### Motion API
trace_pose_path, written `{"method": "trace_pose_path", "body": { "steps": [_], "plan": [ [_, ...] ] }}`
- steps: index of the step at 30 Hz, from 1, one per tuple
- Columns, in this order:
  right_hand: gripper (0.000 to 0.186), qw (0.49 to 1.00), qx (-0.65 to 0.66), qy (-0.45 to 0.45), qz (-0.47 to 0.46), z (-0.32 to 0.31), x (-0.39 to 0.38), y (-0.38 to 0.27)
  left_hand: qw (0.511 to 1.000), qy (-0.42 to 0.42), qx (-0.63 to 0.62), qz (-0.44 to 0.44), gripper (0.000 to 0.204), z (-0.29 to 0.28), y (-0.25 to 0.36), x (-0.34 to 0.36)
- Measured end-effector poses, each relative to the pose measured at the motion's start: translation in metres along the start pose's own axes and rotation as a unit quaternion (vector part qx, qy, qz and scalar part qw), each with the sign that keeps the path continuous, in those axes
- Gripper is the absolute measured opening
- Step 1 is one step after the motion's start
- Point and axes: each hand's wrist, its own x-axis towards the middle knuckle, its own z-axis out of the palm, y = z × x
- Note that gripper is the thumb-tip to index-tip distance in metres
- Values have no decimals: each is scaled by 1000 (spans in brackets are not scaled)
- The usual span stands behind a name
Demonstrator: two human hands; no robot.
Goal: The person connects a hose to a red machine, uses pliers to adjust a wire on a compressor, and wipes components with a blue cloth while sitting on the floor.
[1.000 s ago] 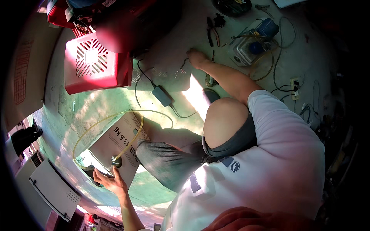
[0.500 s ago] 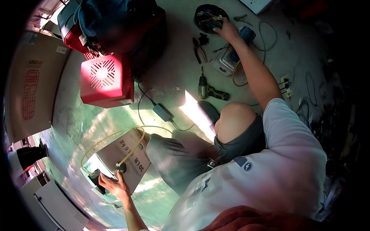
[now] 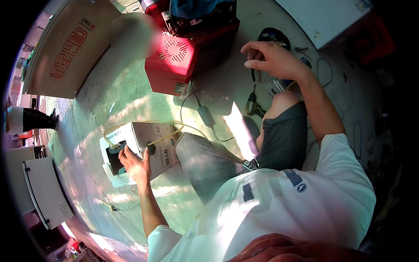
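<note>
My left hand grips the edge of a white cardboard box on the floor, thumb on one side and fingers by the dark opening. Beside the thumb is a round black fitting on the box. A yellow hose loops from this fitting over the box. My right hand hangs in the air, fingers loosely bent and thumb apart, with nothing visible in it. Just beyond it stands a round black bowl with small parts inside. Pliers lie partly hidden below that hand.
A cordless drill lies beyond my knees. A red vented machine stands ahead, with a black power adapter and cable nearby. A large brown carton and another person's legs are at the left. A white appliance is far right.
My right hand has come away from the bowl, back and up into the air. My left hand stays at the box. The whole view has shifted, as my head turned.
</note>
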Motion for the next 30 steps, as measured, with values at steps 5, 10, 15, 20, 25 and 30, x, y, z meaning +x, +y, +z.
{"method": "trace_pose_path", "body": {
  "steps": [5, 10, 15, 20, 25, 30],
  "plan": [
    [45, 965, 88, -246, 1, 102, 16, -37, 1000, 8, 2, 6, 78, 3, -1, 1],
    [46, 894, -163, -416, -4, 150, 1, -3, 1000, -14, 3, -20, 76, 1, 1, 3],
    [48, 929, -99, -355, 38, 146, 23, 3, 1000, 20, 12, 11, 72, 2, -2, 0],
    [44, 940, -67, -328, 60, 139, 44, -6, 998, 58, 16, 9, 69, 4, -7, -3],
    [43, 926, -92, -366, 36, 154, 50, -2, 998, 64, 13, -2, 69, 8, -11, -5],
    [40, 953, -29, -302, -26, 154, 55, -11, 998, 62, 10, -17, 64, 9, -10, -7]
  ]
}}
